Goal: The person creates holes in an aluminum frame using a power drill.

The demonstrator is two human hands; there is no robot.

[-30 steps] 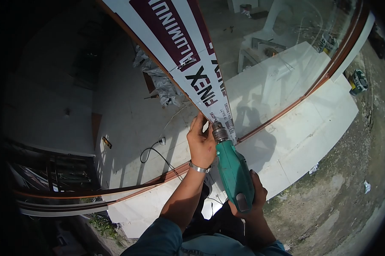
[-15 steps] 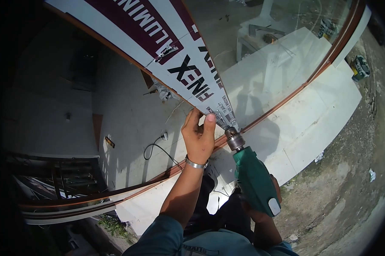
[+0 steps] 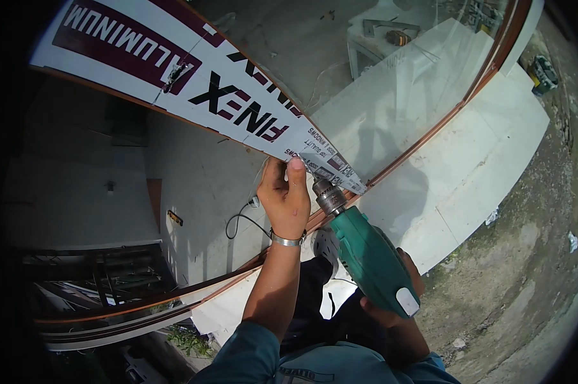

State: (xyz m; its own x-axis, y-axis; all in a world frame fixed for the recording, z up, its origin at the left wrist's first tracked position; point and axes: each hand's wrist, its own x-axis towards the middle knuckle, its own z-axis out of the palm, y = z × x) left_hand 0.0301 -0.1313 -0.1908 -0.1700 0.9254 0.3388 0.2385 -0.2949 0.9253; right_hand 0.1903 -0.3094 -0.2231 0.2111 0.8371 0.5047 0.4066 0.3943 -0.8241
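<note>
A long aluminum frame piece (image 3: 241,105), covered in white film with maroon blocks and printed letters, stands upright before me and narrows toward the floor. My left hand (image 3: 285,201) is closed round its near edge, thumb on the printed face and fingers behind. In my right hand (image 3: 412,272) is a green power drill (image 3: 375,259), whose body hides most of my fingers. The drill's metal chuck (image 3: 329,196) points up at the film-covered face, just right of my left thumb. Whether the bit touches the face I cannot make out.
A brown floor track (image 3: 423,150) curves across the pale tiles. Clear glass stands to the right, with a white plastic stool (image 3: 382,29) behind it. A black cable with a plug (image 3: 253,201) lies left of my hand. Rough concrete (image 3: 494,288) borders the tiles.
My view has shifted, and the frame piece now slants more to the left. The drill chuck has moved left and slightly up, nearer my left thumb. Both hands keep their hold.
</note>
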